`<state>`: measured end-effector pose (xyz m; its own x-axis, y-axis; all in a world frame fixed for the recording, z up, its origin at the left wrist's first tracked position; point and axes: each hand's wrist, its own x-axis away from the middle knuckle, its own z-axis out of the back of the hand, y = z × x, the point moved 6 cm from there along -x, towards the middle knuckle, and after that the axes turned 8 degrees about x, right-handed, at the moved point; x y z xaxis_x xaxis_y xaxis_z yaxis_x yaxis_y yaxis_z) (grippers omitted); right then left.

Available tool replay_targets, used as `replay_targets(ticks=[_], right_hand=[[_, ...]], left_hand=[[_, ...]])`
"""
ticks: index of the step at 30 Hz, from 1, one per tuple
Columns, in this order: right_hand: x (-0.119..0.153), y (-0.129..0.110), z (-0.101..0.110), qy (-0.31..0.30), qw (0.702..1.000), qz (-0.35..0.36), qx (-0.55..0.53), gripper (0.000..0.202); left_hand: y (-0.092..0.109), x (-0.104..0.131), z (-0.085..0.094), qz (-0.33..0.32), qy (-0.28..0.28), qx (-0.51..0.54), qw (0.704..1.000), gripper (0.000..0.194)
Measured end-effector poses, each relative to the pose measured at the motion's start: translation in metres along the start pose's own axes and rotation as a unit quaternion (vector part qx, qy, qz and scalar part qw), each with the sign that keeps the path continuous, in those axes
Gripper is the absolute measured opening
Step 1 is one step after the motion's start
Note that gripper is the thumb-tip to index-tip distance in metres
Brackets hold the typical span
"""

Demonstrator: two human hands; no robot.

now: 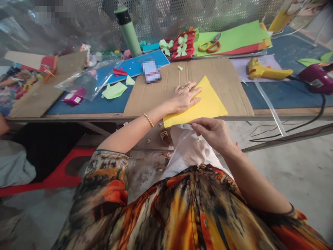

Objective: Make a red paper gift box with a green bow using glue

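Note:
A folded-looking sheet of yellow paper point(208, 99) lies on a piece of brown cardboard, its near corner reaching over the table's front edge. My left hand point(183, 98) presses flat on it with fingers spread, a ring and a gold bracelet showing. Just below the paper's near edge, my right hand point(212, 132) pinches a small whitish flat tool point(185, 126) with a hole in it. Its exact kind is not clear, and part of it is hidden by the fingers.
Cardboard point(148, 95) covers the table's middle. Behind stand a phone point(151, 71), a green bottle point(128, 33), scissors point(209, 46) and green paper point(239, 38). At right lies a yellow glue gun point(267, 71) with a glue stick point(270, 107) and cable. Another person's leg shows at left.

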<state>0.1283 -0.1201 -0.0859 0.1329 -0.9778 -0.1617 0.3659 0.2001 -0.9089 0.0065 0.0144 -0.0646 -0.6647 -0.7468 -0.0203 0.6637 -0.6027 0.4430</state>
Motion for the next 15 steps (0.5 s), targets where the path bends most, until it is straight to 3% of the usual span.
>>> replay_targets(ticks=[15], right_hand=[[0.001,0.004,-0.013,0.009,0.999,0.032,0.033,0.028]], left_hand=[[-0.002,-0.004,-0.002,-0.004,0.002,-0.001,1.000,0.064]])
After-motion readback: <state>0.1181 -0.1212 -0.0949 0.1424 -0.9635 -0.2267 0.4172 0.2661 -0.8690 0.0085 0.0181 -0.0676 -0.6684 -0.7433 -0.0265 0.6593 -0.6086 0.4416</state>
